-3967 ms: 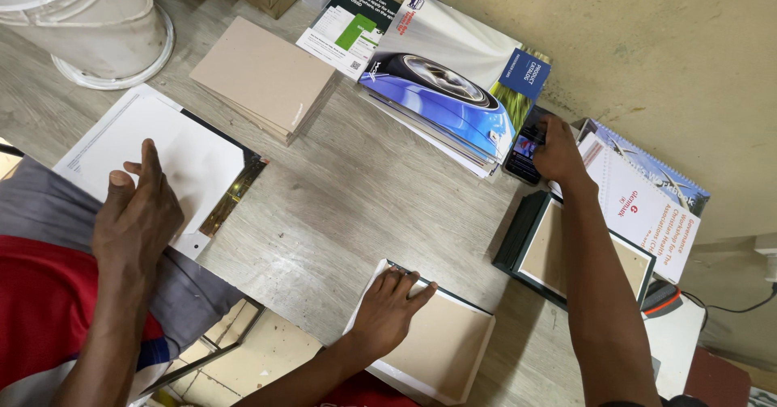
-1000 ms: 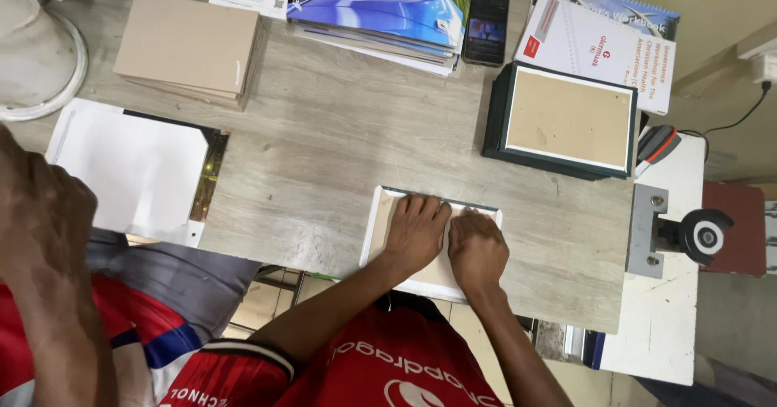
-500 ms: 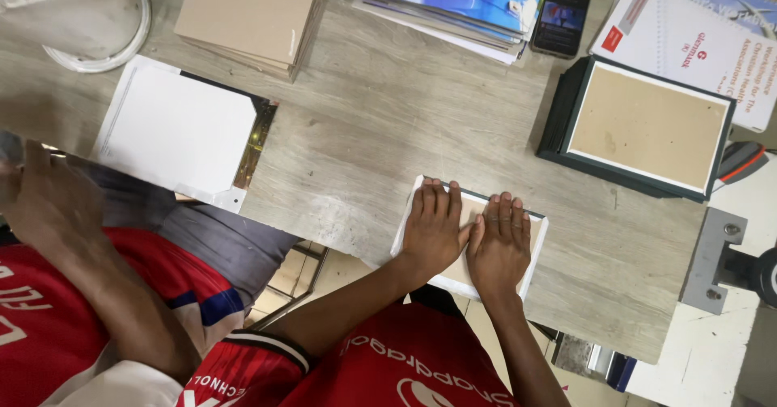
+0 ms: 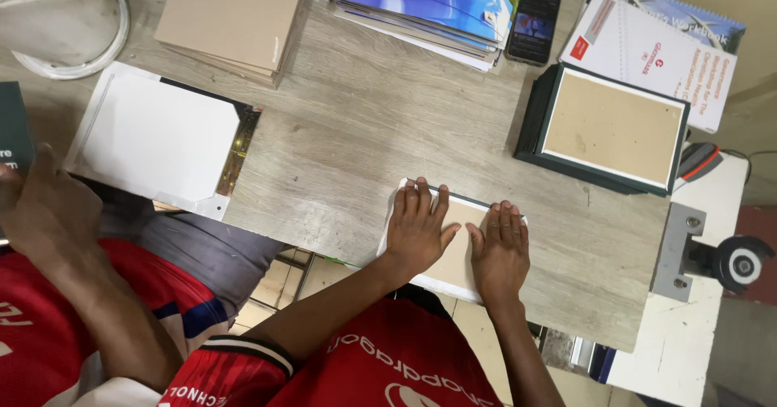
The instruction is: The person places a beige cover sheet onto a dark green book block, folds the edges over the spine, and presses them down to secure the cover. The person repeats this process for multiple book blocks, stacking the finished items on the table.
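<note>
Head view, looking straight down on a grey wood-grain counter point(image 4: 356, 124).

Item in hand: a flat white-bordered frame with a tan cardboard backing point(image 4: 458, 255), lying face down at the near edge of the counter, in front of the person in the red shirt. The left hand point(image 4: 417, 231) rests flat on its left half, fingers spread and pointing away; the right hand point(image 4: 500, 249) rests flat on its right half just beside it, the thumbs close together. Neither hand has a closed grip: both are open palms pressed on the backing.

Farther right, well apart: a dark green frame with a tan backing board point(image 4: 605, 128), face down on a stack of similar frames. Beyond it, a white spiral-bound booklet point(image 4: 655, 47) with a red mark. Next to that, a black smartphone point(image 4: 533, 19) and a pile of glossy blue magazines point(image 4: 429, 6).

Far left of the counter: a stack of plain brown cardboard sheets point(image 4: 228, 20), and nearer, a large white sheet on a dark board point(image 4: 158, 136) overhanging the edge. A white round bucket base point(image 4: 61, 14) sits at the top left corner.

At the left margin, another person's hand point(image 4: 40, 213) holds a dark green card point(image 4: 14, 128).

At the right, a grey metal bracket with a black round wheel point(image 4: 712, 257) sits on a white side surface point(image 4: 688, 342).
</note>
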